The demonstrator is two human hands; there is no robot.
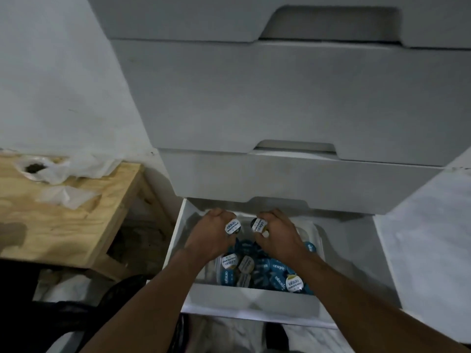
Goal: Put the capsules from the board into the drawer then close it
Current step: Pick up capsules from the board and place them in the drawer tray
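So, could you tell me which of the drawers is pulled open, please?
The bottom drawer: it alone is pulled out, showing capsules inside.

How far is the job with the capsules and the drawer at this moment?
Done: many capsules already lie in the open drawer, and the visible part of the wooden board shows no capsule. In hand: the left hand holds a white-lidded capsule and the right hand a second capsule, both above the drawer. Left: drop these two and push the drawer closed.

Capsules (257, 270) in open drawer (251, 298), closed drawers (293, 174) above, wooden board (58, 215) left
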